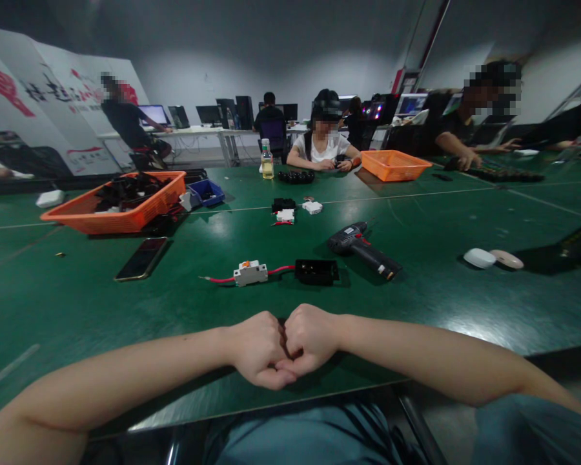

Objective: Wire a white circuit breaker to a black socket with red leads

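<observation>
My left hand (pixel 259 349) is closed in a fist at the table's near edge. Knuckle to knuckle with it rests my right hand (pixel 314 337), also a fist, and the thumbs meet below. I see nothing held in either. Just beyond them lies a white circuit breaker (pixel 250 274) with an orange lever. A red wire (pixel 281 268) runs from it to an open black plastic housing (pixel 316 272), and another red wire (pixel 221 280) sticks out to its left with a bare end. Behind the housing, a cordless screwdriver (pixel 363 248) lies on its side.
On the green table (pixel 174 316) are a phone (pixel 142 259), a filled orange basket (pixel 111 223), a blue bin (pixel 207 192), an orange tray (pixel 394 166), a bottle (pixel 267 161), more breaker parts (pixel 285 210) and white round cases (pixel 479 258). People sit across and to the right.
</observation>
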Demonstrator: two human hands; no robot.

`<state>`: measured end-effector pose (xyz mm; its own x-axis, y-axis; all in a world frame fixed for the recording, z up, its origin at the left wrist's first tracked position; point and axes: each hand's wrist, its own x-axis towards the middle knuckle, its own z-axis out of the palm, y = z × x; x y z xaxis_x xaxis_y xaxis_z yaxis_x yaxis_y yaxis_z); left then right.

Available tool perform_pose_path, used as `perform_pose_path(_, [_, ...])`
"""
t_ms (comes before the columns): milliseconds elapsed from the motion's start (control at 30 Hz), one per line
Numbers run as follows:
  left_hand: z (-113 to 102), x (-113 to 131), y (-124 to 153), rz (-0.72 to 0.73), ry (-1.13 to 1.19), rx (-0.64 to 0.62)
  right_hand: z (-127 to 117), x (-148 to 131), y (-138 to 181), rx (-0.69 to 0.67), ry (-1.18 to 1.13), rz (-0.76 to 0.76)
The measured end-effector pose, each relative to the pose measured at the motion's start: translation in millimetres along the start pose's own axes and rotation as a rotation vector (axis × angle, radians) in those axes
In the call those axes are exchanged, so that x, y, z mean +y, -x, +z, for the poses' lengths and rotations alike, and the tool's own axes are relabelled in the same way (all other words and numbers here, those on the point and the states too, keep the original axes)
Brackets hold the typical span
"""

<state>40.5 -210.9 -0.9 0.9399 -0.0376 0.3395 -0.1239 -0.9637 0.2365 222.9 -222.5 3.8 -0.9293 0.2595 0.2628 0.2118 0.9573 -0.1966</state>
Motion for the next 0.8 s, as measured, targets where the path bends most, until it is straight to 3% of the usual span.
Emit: perform_pose_path(800, [-1.1,-0.3,-0.5,-0.001,-0.003,0.007,2.8,2.4,0.3,0.043,-0.043,-0.018])
